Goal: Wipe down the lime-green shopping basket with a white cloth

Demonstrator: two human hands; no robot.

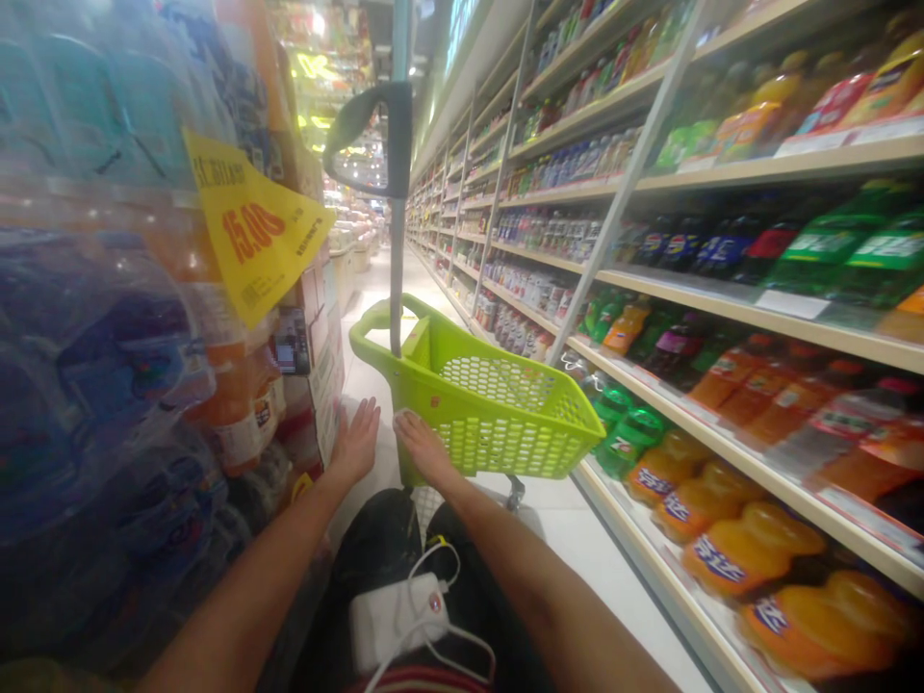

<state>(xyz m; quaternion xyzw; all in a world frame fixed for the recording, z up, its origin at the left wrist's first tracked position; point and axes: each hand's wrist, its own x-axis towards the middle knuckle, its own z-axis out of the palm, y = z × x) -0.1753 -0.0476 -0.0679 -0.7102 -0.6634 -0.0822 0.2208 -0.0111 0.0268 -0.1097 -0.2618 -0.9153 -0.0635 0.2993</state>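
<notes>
A lime-green shopping basket cart (498, 395) on wheels stands in front of my knees, its inside showing no goods. Its tall grey pole ends in a dark grey loop handle (398, 135). My right hand (423, 448) rests against or just in front of the basket's near side, fingers stretched out, gripping nothing. To its left, my left hand (355, 438) is held out with fingers extended, near the stacked cartons and apart from the basket. Neither hand is on the handle.
Shelves of soda bottles (765, 385) line the right side, with large orange bottles (743, 553) at the bottom. Wrapped bottle packs (108, 318) rise on the left beneath a yellow price sign (256, 231). A white power bank (397, 616) with cables lies on my lap. The aisle runs ahead.
</notes>
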